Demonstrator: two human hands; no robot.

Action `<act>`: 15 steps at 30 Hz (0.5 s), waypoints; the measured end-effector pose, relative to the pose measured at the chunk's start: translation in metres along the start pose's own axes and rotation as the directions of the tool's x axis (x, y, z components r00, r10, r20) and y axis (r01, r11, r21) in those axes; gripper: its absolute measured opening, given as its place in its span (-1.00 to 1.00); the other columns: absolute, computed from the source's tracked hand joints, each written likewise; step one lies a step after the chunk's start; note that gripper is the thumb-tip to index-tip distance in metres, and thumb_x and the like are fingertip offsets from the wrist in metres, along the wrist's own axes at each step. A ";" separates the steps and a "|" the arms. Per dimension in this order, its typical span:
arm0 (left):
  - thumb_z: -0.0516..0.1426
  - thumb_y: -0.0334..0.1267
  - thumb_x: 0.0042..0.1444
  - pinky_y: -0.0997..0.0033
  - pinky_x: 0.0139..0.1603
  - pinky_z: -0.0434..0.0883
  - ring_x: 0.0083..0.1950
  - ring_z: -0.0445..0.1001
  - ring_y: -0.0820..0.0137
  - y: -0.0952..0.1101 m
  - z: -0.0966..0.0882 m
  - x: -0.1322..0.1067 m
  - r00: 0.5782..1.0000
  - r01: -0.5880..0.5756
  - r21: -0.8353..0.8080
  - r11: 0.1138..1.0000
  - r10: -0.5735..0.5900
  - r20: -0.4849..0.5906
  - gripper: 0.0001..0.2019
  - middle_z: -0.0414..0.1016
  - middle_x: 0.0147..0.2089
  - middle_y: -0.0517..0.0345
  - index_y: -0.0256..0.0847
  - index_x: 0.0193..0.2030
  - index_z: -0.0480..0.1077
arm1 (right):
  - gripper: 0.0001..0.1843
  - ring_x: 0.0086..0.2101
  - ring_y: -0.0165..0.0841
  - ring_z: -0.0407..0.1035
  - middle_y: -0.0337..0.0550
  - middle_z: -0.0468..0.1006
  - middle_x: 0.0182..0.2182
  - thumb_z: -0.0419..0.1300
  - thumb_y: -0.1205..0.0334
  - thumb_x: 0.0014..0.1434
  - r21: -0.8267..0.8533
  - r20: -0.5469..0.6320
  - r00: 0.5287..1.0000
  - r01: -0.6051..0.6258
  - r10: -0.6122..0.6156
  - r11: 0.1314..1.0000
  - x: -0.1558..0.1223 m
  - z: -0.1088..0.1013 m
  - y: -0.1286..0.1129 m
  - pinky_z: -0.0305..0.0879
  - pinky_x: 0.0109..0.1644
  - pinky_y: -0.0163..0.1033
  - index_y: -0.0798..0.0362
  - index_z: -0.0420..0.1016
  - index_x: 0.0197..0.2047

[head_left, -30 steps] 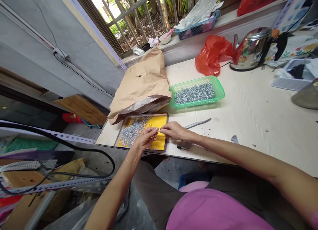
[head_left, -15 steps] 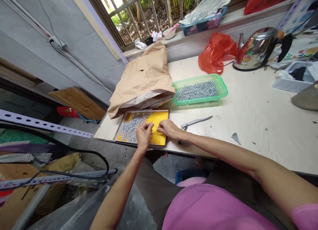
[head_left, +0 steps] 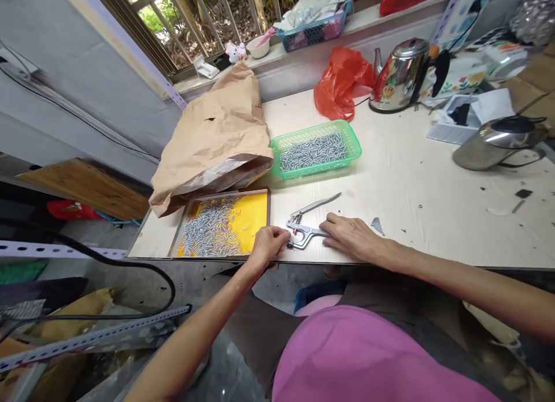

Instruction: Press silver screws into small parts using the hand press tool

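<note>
My left hand (head_left: 269, 244) is closed in a pinch at the jaw of metal pliers (head_left: 306, 220) lying on the table; what it pinches is too small to name. Beside it, my right hand (head_left: 353, 237) rests on the lower handle of the pliers, fingers laid over it. Just left of my hands is a brown tray (head_left: 263, 217) with a yellow bottom, holding several small silver metal parts (head_left: 210, 234). Behind the pliers, a green basket (head_left: 353, 144) holds several more silver parts.
A brown paper bag (head_left: 217, 130) lies behind the tray. A red plastic bag (head_left: 340, 81), a steel kettle (head_left: 401, 75) and a second kettle (head_left: 498, 142) stand at the back right. The table edge (head_left: 390, 264) runs just under my hands.
Both hands left the yellow tray and moved right to the pliers. The left now pinches at the jaw and the right lies on the handle. The camera view shifted right.
</note>
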State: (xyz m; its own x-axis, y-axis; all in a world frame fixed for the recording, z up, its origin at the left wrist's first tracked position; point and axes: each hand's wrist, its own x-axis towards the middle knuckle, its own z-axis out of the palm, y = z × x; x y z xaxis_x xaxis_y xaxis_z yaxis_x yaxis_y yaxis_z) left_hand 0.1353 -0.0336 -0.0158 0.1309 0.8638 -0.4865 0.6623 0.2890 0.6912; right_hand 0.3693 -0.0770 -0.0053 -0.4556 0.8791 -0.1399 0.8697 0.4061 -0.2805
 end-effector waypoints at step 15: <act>0.21 -0.09 0.00 0.54 -0.67 -0.01 -0.72 0.15 0.57 0.027 -0.012 0.016 0.966 0.069 0.315 0.947 -0.142 0.217 -0.64 0.25 -0.76 0.28 -0.23 -0.68 0.32 | -0.85 -0.34 -0.37 0.36 -0.07 0.46 -0.18 0.02 0.31 0.35 0.060 -0.007 1.000 -0.014 0.015 0.998 -0.006 0.028 0.012 0.09 -0.38 -0.27 0.10 0.41 -0.16</act>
State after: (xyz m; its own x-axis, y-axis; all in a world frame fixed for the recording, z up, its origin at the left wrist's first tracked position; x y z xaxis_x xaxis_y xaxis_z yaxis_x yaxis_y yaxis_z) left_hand 0.1462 -0.0073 0.0014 0.1921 0.7037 -0.6840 0.8683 0.2030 0.4526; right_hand 0.3776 -0.0846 -0.0340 -0.4412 0.8869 -0.1371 0.8633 0.3777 -0.3349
